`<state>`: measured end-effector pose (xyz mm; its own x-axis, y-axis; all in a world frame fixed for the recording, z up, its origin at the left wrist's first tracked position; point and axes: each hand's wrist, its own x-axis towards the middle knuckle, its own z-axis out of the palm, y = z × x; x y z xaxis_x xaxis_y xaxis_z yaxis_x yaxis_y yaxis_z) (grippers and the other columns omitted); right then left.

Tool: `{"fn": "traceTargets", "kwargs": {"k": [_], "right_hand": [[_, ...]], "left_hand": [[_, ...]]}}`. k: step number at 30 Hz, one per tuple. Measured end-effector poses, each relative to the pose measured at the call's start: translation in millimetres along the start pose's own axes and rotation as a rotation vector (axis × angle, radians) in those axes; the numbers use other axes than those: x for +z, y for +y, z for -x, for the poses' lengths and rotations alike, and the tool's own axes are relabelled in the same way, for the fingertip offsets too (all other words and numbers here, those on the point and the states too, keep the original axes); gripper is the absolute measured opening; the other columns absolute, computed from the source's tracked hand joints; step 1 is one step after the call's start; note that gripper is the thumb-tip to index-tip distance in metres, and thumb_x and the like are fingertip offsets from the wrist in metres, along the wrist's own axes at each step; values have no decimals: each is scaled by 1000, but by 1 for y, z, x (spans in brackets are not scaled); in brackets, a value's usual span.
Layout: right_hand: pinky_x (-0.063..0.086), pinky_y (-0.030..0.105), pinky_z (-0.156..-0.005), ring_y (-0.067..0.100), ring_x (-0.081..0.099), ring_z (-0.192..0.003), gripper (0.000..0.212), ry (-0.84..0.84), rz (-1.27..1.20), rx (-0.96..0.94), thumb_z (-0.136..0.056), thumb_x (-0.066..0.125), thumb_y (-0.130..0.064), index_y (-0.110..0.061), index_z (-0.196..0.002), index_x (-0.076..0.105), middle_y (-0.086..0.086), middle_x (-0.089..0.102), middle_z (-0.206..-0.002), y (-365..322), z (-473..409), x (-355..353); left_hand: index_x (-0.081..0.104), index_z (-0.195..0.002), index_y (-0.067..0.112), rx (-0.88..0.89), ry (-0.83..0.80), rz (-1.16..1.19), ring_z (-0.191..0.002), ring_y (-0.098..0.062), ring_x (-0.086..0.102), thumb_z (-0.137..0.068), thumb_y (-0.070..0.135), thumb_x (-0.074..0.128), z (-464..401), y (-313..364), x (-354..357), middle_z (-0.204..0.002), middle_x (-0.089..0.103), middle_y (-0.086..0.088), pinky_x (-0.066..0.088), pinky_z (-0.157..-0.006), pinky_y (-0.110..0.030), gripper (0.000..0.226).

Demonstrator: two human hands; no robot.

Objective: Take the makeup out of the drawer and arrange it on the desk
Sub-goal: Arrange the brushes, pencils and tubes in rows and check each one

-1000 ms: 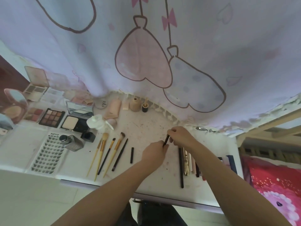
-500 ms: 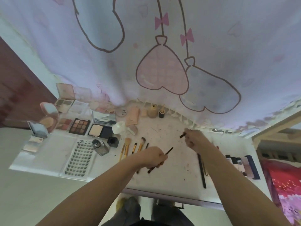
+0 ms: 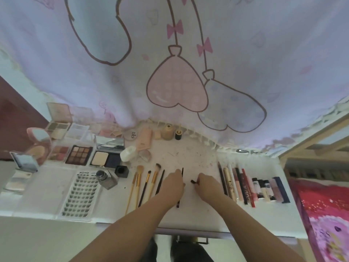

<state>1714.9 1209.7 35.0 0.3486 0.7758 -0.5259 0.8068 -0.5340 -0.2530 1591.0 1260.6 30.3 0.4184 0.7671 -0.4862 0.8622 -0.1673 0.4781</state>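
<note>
The left hand [image 3: 171, 188] holds a thin black pencil [image 3: 182, 172] on the counter [image 3: 198, 157]; the right hand [image 3: 207, 187] pinches a small black cap [image 3: 193, 181].

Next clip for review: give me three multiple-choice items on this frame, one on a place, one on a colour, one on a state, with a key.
1. Where does the lash tray lie?
A. at the desk's front edge, left of the brushes
B. among the pencils on the right
C. against the curtain

2. What colour are the handles of most of the brushes lying left of the hands?
A. blue
B. gold
C. red

3. What is the right hand doing?
A. lying flat and empty
B. pinching a small dark piece
C. lifting a bottle

Key: 1 A, the tray sits at the near edge beside the brush row. 2 B, several handles look golden. 3 B, a dark tip sticks out from its fingers.
</note>
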Motion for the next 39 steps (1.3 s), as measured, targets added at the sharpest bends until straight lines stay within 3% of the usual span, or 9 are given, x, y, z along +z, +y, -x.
{"fn": "traceTargets", "kwargs": {"k": [3, 8, 14, 19, 24, 29, 33, 35, 39], "right_hand": [[39, 29, -63, 24, 61, -90, 24, 8, 146, -34, -98, 38, -31, -13, -105, 52, 6, 62, -103, -6, 2, 10], [41, 28, -63, 23, 63, -90, 33, -22, 242, -94, -100, 32, -29, -15, -103, 62, 4, 66, -101, -37, -2, 25], [41, 30, -64, 25, 63, -92, 31, -22, 262, -147, -99, 35, -26, -15, -102, 64, 5, 66, -103, -69, -10, 37], [38, 28, -66, 26, 61, -92, 37, 43, 129, -114, -99, 32, -35, -12, -101, 61, 8, 64, -103, -43, -17, 9], [40, 29, -69, 27, 59, -93, 27, 166, 144, 22, -96, 38, -29, -12, -107, 56, 9, 64, -106, 30, -40, -54], [43, 30, -64, 23, 62, -89, 38, 149, 314, 42, -98, 35, -42, -12, -114, 53, 5, 64, -101, 57, -62, -71], [43, 30, -61, 23, 63, -84, 34, 119, 369, -42, -96, 41, -41, -13, -103, 59, 4, 64, -91, 54, -71, -65], [41, 28, -57, 21, 58, -73, 27, 115, 341, -80, -93, 44, -35, -14, -93, 60, 0, 58, -77, 50, -71, -64], [33, 26, -49, 17, 50, -60, 20, 91, 79, -153, -88, 45, -31, -14, -78, 50, -1, 51, -66, 37, -66, -62]], "left_hand": [[31, -125, 13, 59, 10, -82, -64, -14, 51, -94, 19, 47, 0, -14, 6, -80, 52, 0, 36, -49, -26, 35], [35, -120, 12, 156, 13, -283, -70, -23, 58, -94, 11, 38, -1, -30, 2, -77, 52, -1, 34, -48, -30, 26], [40, -119, 14, 159, 51, -443, -85, -26, 62, -97, 14, 37, -1, -57, -11, -104, 59, -4, 39, -57, -34, 22], [42, -106, 15, 254, 104, -425, -87, -25, 60, -98, 25, 37, -2, -48, -19, -103, 57, -4, 38, -60, -33, 14], [44, -108, 12, 389, 30, -297, -86, -29, 58, -100, 31, 35, -7, 16, -4, -103, 56, -8, 42, -66, -36, 23], [47, -112, 10, 290, -76, -139, -96, -29, 57, -99, 32, 33, -19, 72, 41, -109, 57, -10, 42, -75, -35, 28], [49, -110, 7, 145, -105, -13, -101, -30, 58, -100, 28, 32, -27, 91, 55, -112, 59, -12, 45, -84, -36, 29], [52, -111, 7, 71, -116, 94, -100, -29, 59, -99, 27, 34, -28, 91, 53, -111, 60, -12, 45, -81, -34, 30], [55, -106, 10, -27, -112, 358, -87, -21, 57, -99, 32, 39, -24, 81, 41, -98, 61, -6, 43, -71, -28, 29]]}}
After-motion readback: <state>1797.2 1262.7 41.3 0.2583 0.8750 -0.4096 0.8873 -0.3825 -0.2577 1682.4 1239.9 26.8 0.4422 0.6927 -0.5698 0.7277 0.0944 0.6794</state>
